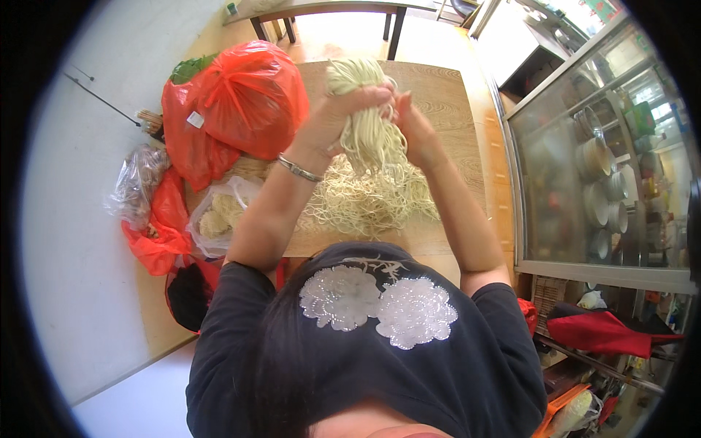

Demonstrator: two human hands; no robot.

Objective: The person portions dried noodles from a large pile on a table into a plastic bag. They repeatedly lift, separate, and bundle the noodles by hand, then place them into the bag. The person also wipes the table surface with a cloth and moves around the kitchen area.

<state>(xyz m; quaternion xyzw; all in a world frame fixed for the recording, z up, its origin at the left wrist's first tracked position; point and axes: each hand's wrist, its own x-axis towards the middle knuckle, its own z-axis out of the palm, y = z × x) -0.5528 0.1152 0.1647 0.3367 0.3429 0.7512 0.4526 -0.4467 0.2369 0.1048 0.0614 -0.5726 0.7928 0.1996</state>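
Note:
My left hand is wrapped around a thick bundle of pale green noodles, lifted above the wooden table. The bundle's folded top sticks out over my fingers, and loose strands hang below. At the bundle's right side is my right hand, its fingertips near the strands and partly hidden; whether it grips any of them cannot be told. Beneath both hands, a loose heap of similar noodles lies on the table. A white plastic bag holding more noodle clumps sits beside my left forearm.
Large red plastic bags stand at the table's back left, with green leaves behind. Left of them are chopsticks and a clear plastic bag. A glass-fronted cabinet with stacked dishes stands to the right, and another table is beyond.

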